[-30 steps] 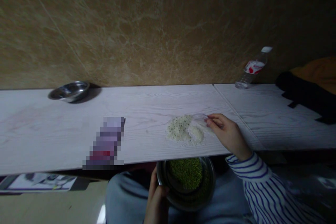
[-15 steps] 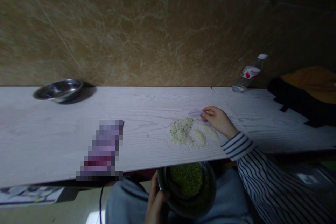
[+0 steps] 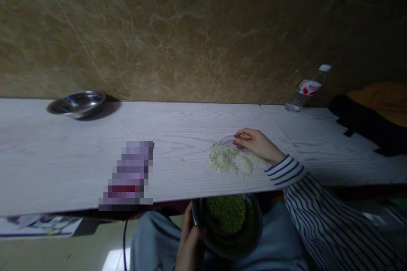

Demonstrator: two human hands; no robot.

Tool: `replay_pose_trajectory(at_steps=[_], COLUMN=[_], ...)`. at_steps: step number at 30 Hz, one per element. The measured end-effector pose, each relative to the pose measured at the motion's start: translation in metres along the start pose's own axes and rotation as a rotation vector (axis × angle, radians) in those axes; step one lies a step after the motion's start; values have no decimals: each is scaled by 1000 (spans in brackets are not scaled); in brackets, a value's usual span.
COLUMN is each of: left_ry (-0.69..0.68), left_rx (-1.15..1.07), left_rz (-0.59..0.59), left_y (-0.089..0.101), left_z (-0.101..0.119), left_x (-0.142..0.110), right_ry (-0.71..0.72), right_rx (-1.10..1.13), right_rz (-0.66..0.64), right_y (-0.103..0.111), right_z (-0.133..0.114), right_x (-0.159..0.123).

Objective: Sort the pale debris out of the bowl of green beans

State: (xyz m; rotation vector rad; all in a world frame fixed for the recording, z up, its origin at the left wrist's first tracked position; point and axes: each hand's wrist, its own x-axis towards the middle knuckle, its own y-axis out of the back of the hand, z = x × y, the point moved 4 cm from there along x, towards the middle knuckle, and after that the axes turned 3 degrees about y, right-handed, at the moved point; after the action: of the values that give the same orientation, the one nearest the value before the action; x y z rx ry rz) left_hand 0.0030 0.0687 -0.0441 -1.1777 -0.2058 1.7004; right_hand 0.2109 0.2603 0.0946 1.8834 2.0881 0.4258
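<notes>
My left hand (image 3: 190,241) is closed on the rim of a metal bowl (image 3: 258,230), which it holds over my lap below the table edge. Small green beans (image 3: 227,211), like mung beans, lie inside the bowl. Above the table, my right hand (image 3: 256,142) pinches a thin, see-through purplish piece with a curved edge (image 3: 226,139); its exact kind is unclear. That piece is at the far side of a heap of white rice-like grains (image 3: 221,159) dotted with dark specks. Another patch of white grains (image 3: 244,165) lies to its right, partly below my right hand.
A shallow metal bowl (image 3: 79,112) stands by the wall at the left. A blurred-out purple flat object (image 3: 130,173) lies near the front edge. At the right are a clear water bottle (image 3: 303,91) and a black and orange cloth item (image 3: 375,114).
My right hand has moved a little left with the see-through piece, closer over the speckled heap. My left hand still holds the bowl of green beans. The view has shifted slightly.
</notes>
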Motion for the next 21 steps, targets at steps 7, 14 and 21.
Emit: replay_pose_trajectory(at_steps=[7, 14, 21], left_ry=[-34, -18, 10], left_rx=[-4, -47, -26], left_rz=[-16, -20, -29], left_y=[-3, -15, -12], left_z=[0, 2, 5], left_x=[5, -4, -6], right_ry=[42, 104, 35], right_rx=[2, -18, -35], right_rz=[-79, -88, 194], right_y=[-10, -11, 15], right_z=[-8, -10, 0], right_x=[-17, -34, -32])
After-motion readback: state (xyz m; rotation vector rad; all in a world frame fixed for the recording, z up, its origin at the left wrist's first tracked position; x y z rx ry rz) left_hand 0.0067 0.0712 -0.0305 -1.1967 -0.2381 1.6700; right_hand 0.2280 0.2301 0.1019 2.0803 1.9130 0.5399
